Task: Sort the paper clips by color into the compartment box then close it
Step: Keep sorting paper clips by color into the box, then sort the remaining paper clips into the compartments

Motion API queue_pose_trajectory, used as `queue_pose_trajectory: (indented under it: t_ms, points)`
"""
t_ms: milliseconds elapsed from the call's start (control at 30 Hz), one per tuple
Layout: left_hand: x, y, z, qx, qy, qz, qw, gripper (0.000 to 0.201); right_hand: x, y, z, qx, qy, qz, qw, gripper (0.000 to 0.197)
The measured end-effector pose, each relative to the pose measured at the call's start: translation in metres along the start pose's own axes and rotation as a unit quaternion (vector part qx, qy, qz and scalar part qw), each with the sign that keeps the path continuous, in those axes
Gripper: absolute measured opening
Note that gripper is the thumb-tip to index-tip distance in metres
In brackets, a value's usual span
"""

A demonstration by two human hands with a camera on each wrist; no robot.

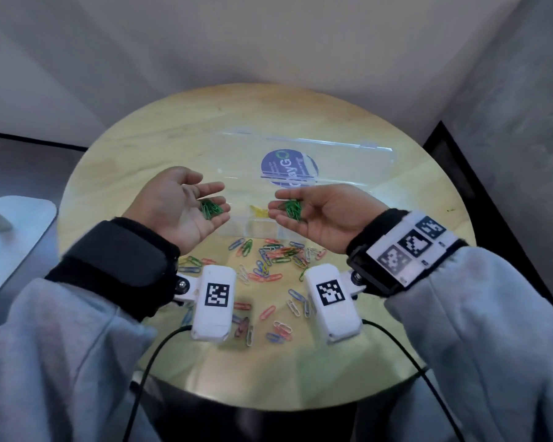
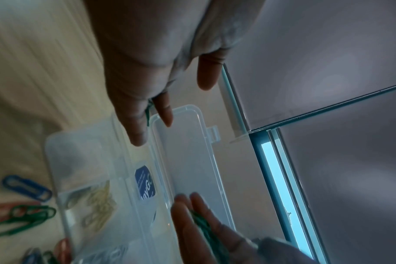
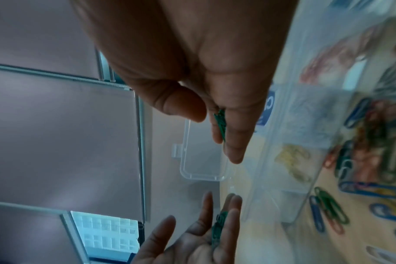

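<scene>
Both my hands hover palm-up over the clear compartment box [image 1: 237, 226], whose lid [image 1: 348, 167] lies open toward the back. A small heap of green paper clips [image 1: 210, 209] lies on the relaxed fingers of my left hand [image 1: 216, 194]. My right hand [image 1: 273, 205] carries another heap of green clips [image 1: 291, 208] on its straight fingers, thumb held apart above them [image 3: 220, 123]. Yellow clips [image 1: 259, 211] lie in one compartment between the hands. Several loose clips [image 1: 268, 260] in red, blue, green and white lie scattered on the table in front of the box.
The round wooden table [image 1: 141, 148] stands in a corner, walls close behind and to the right. A blue round sticker [image 1: 289, 169] shows under the lid. A white chair [image 1: 13, 237] sits at the left. Camera cables [image 1: 150, 362] hang off the near edge.
</scene>
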State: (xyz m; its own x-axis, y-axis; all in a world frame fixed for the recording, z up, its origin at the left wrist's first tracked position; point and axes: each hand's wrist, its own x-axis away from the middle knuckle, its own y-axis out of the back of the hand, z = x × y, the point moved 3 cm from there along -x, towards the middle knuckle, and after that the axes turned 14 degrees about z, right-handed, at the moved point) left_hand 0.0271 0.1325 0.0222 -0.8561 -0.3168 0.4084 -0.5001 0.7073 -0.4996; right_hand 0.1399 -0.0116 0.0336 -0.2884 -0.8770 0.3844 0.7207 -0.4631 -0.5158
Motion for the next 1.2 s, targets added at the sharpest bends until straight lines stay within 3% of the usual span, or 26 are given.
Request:
queue_pose_trajectory:
  t_ms: [333, 433, 533, 667, 733, 800, 833, 933, 1000, 1200]
  points:
    - [-0.015, 0.005, -0.009, 0.040, -0.056, 0.071, 0.995, 0.046, -0.058, -0.039, 0.007, 0.074, -0.038, -0.017, 0.996, 0.039]
    - [-0.012, -0.002, -0.012, 0.027, -0.073, 0.061, 0.995, 0.051, -0.064, -0.040, 0.003, 0.089, -0.052, -0.014, 0.995, 0.039]
    - [-0.007, -0.002, -0.014, 0.019, -0.087, 0.047, 0.995, 0.044, -0.057, -0.039, 0.006, 0.129, -0.033, -0.018, 0.991, 0.038]
    - [-0.001, 0.000, -0.012, -0.064, -0.075, 0.034, 0.994, 0.023, -0.029, -0.028, 0.011, 0.198, -0.008, -0.006, 0.980, 0.023]
    - [0.002, -0.006, -0.006, -0.174, -0.043, 0.023, 0.984, 0.016, -0.010, -0.017, 0.009, 0.250, -0.019, -0.013, 0.968, 0.020]
    - [0.006, -0.013, 0.003, -0.328, 0.011, 0.027, 0.944, 0.009, 0.009, -0.002, 0.002, 0.329, -0.041, -0.036, 0.943, 0.018]
    - [0.008, -0.017, 0.009, -0.412, 0.035, 0.036, 0.910, 0.009, 0.017, 0.006, -0.003, 0.377, -0.058, -0.047, 0.923, 0.017]
    - [0.015, -0.025, 0.031, -0.631, 0.088, 0.063, 0.768, 0.014, 0.034, 0.027, -0.025, 0.520, -0.128, -0.060, 0.843, 0.011]
    - [0.022, -0.032, 0.045, -0.709, 0.119, 0.069, 0.692, 0.013, 0.040, 0.035, -0.038, 0.574, -0.166, -0.061, 0.800, 0.006]
    - [0.035, -0.045, 0.071, -0.830, 0.173, 0.086, 0.524, 0.010, 0.044, 0.037, -0.049, 0.687, -0.204, -0.029, 0.697, 0.012]
